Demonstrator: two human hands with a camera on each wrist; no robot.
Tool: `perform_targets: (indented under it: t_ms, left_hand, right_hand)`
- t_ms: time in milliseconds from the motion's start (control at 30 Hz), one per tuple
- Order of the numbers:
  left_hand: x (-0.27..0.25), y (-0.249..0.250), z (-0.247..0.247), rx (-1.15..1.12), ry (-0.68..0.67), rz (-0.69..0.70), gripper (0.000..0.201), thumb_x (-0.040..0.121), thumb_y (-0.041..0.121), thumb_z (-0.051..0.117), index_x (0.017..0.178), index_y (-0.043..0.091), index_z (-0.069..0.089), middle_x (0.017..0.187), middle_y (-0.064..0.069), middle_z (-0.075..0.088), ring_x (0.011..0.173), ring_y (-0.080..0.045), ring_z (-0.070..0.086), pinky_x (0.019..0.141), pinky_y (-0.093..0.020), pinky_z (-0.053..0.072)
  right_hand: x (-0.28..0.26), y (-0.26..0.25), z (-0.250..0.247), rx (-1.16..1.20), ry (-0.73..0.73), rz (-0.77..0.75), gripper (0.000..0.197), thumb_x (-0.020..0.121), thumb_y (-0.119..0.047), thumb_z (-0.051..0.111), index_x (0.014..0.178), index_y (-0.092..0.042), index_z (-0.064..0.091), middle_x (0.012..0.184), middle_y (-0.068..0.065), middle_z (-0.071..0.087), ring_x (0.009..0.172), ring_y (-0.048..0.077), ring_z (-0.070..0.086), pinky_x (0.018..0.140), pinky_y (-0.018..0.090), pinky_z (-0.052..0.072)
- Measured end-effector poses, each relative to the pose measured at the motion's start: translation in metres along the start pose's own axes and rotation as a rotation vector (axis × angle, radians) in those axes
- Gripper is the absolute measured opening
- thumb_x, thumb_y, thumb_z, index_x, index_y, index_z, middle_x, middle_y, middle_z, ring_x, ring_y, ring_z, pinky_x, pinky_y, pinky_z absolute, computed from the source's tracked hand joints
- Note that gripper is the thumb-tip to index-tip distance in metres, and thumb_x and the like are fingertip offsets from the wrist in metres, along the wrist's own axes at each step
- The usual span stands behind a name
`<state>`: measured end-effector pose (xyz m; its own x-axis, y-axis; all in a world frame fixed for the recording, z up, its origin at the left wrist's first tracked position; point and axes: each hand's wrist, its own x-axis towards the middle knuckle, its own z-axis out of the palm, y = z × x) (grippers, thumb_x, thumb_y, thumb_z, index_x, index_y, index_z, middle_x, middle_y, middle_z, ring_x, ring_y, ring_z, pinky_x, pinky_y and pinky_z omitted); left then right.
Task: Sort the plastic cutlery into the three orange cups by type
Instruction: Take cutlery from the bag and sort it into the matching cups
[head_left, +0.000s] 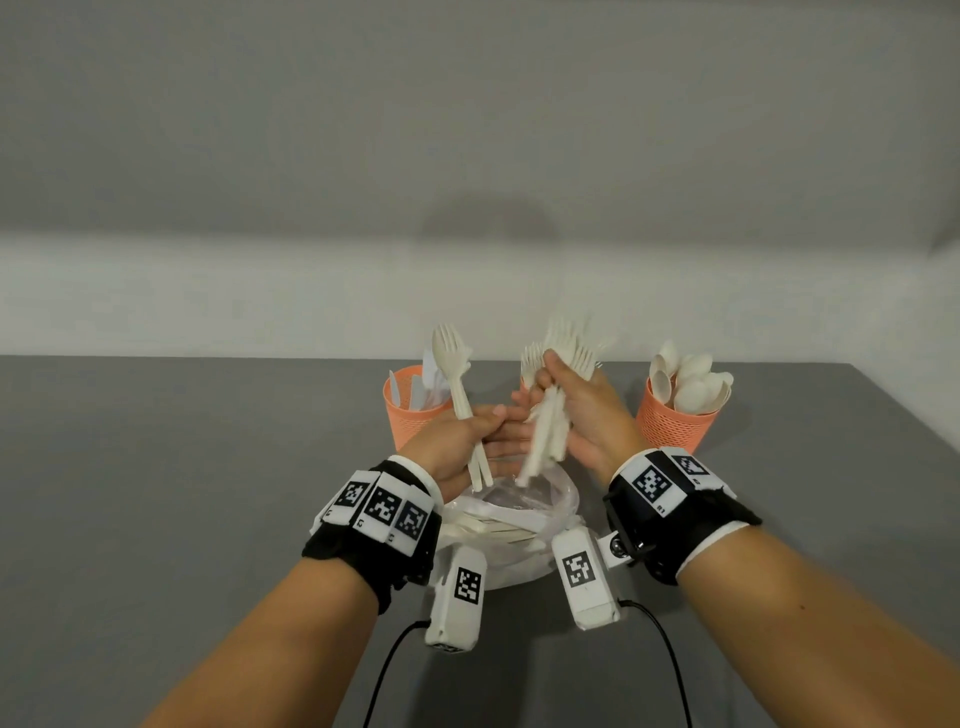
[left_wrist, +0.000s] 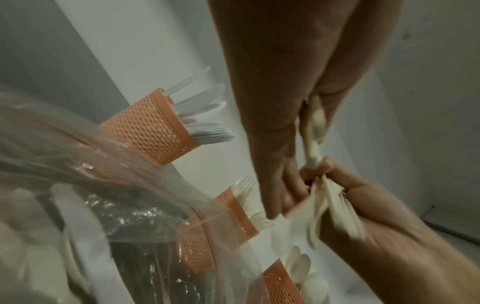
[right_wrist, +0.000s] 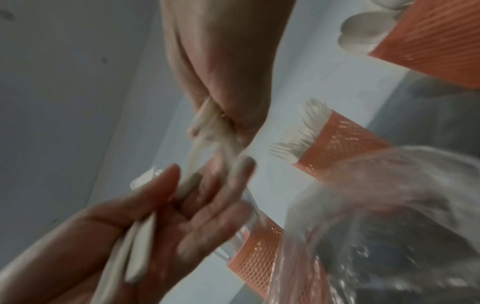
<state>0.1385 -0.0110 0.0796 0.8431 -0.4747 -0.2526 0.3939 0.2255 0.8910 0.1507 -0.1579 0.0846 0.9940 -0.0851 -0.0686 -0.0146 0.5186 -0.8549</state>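
Note:
My left hand (head_left: 475, 436) grips two cream cutlery pieces (head_left: 457, 379) by their handles, heads up, thumb over them and fingers reaching toward the right hand. My right hand (head_left: 571, 400) grips a bundle of forks (head_left: 563, 353), tines up. Both hands are above an open clear plastic bag (head_left: 524, 514) with more cutlery inside. Behind stand three orange mesh cups: the left cup (head_left: 410, 421) holds knives, the right cup (head_left: 675, 423) holds spoons, and the middle cup (left_wrist: 233, 211) holds forks. In the head view my hands mostly hide the middle cup.
The grey table (head_left: 182, 493) ends at a white wall behind the cups. Its right edge runs diagonally at the far right. Two white tagged sensor boxes (head_left: 457, 597) hang from my wrists over the bag, with black cables trailing toward me.

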Motion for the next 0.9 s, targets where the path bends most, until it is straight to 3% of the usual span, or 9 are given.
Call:
perform_targets:
  t_ms: [100, 200, 333, 433, 533, 633, 700, 800, 900]
  left_hand:
    - [0.001, 0.000, 0.003, 0.082, 0.129, 0.012, 0.029, 0.100, 0.013, 0.037, 0.084, 0.004, 0.060, 0.055, -0.002, 0.067, 0.051, -0.013, 0.067, 0.055, -0.028, 0.057]
    - [0.003, -0.004, 0.001, 0.226, 0.235, 0.067, 0.026, 0.098, 0.014, 0.043, 0.079, 0.005, 0.057, 0.039, 0.004, 0.050, 0.032, -0.010, 0.049, 0.041, -0.024, 0.051]
    - [0.004, -0.007, 0.010, 0.525, 0.317, 0.115, 0.026, 0.096, 0.023, 0.049, 0.073, 0.010, 0.051, 0.046, 0.002, 0.037, 0.033, -0.008, 0.035, 0.034, -0.018, 0.032]
    - [0.005, -0.011, 0.017, 0.683, 0.355, 0.190, 0.021, 0.094, 0.020, 0.050, 0.073, 0.017, 0.047, 0.058, 0.000, 0.045, 0.046, -0.012, 0.040, 0.037, -0.020, 0.033]
    - [0.005, -0.013, 0.016, 0.634, 0.318, 0.246, 0.009, 0.093, 0.017, 0.051, 0.084, 0.013, 0.048, 0.061, 0.000, 0.046, 0.047, -0.012, 0.038, 0.044, -0.023, 0.031]
    - [0.000, -0.010, 0.018, 0.402, 0.219, 0.227, 0.013, 0.091, 0.021, 0.057, 0.090, 0.013, 0.047, 0.044, 0.009, 0.039, 0.035, -0.007, 0.029, 0.037, -0.017, 0.024]
    - [-0.002, -0.007, 0.023, 0.234, 0.156, 0.209, 0.022, 0.093, 0.032, 0.052, 0.097, 0.012, 0.047, 0.046, 0.008, 0.036, 0.034, -0.005, 0.024, 0.035, -0.014, 0.020]
    - [0.002, -0.005, 0.026, 0.131, 0.157, 0.218, 0.027, 0.098, 0.033, 0.040, 0.103, 0.009, 0.050, 0.052, 0.000, 0.042, 0.032, -0.008, 0.031, 0.034, -0.014, 0.026]
    - [0.008, -0.005, 0.032, 0.279, 0.213, 0.229, 0.026, 0.100, 0.027, 0.038, 0.096, 0.009, 0.057, 0.050, -0.002, 0.051, 0.034, -0.010, 0.042, 0.036, -0.020, 0.037]
  right_hand:
    - [0.002, -0.009, 0.003, 0.024, 0.073, -0.083, 0.013, 0.085, -0.008, 0.064, 0.080, -0.012, 0.052, 0.044, -0.005, 0.040, 0.034, 0.005, 0.037, 0.044, 0.020, 0.045]
    - [0.002, -0.014, 0.005, -0.057, 0.056, -0.035, 0.016, 0.080, -0.003, 0.068, 0.086, -0.012, 0.056, 0.046, -0.002, 0.034, 0.031, 0.006, 0.033, 0.037, 0.019, 0.031]
    - [-0.007, -0.011, 0.019, -0.315, -0.093, -0.049, 0.032, 0.071, -0.020, 0.079, 0.094, -0.005, 0.061, 0.039, -0.008, 0.045, 0.033, 0.007, 0.037, 0.038, 0.020, 0.035]
    - [-0.012, -0.009, 0.029, -0.477, -0.068, -0.102, 0.022, 0.073, -0.009, 0.077, 0.087, -0.011, 0.060, 0.040, -0.012, 0.055, 0.035, 0.000, 0.050, 0.040, 0.015, 0.042]
    - [-0.011, -0.009, 0.029, -0.444, -0.035, -0.061, 0.020, 0.074, -0.003, 0.073, 0.084, -0.007, 0.057, 0.040, -0.003, 0.049, 0.031, 0.006, 0.044, 0.037, 0.018, 0.039]
    - [-0.010, -0.011, 0.024, -0.305, -0.067, -0.018, 0.013, 0.077, 0.001, 0.067, 0.082, -0.004, 0.056, 0.046, 0.006, 0.039, 0.033, 0.011, 0.040, 0.037, 0.018, 0.038]
    - [-0.008, -0.015, 0.020, -0.231, -0.058, -0.007, 0.013, 0.078, 0.004, 0.063, 0.076, -0.007, 0.056, 0.052, 0.005, 0.041, 0.039, 0.010, 0.042, 0.040, 0.018, 0.041]
    - [0.000, -0.017, 0.016, -0.073, 0.014, 0.046, 0.016, 0.080, 0.002, 0.061, 0.088, -0.010, 0.060, 0.057, 0.003, 0.048, 0.043, 0.011, 0.051, 0.043, 0.021, 0.046]
    - [0.013, -0.011, 0.010, -0.015, 0.100, 0.052, 0.021, 0.073, -0.006, 0.069, 0.089, -0.009, 0.057, 0.066, 0.007, 0.053, 0.051, 0.014, 0.059, 0.051, 0.026, 0.051]
